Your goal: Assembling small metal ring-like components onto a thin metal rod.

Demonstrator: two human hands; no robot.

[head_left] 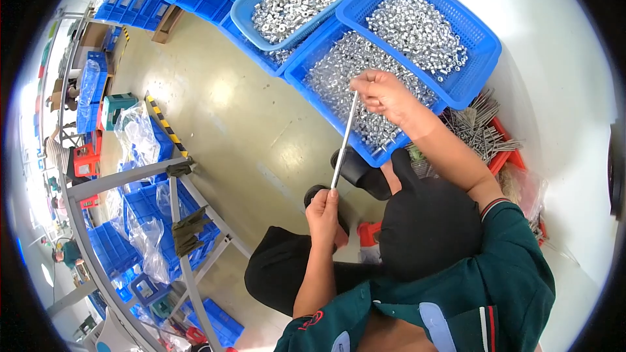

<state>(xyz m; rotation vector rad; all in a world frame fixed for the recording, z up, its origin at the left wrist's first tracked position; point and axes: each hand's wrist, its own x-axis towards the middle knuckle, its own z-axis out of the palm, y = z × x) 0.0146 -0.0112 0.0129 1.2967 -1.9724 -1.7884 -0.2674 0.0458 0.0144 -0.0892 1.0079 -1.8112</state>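
Between the hands (322, 215) (386, 96), both closed on it, slants a slim silvery rod (347, 134).

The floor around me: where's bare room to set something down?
Widest bare patch: pale glossy floor between the grey metal frame and the blue rectangular plastic bin of small silvery metal pieces. Crowded: right of that bin, thin metal rods and a red plastic container; beyond the frame, blue plastic crates and clear plastic bags.

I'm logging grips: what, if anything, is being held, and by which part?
A thin silvery rod: the left hand grips its near end; the right hand is at its far end, grip unclear.
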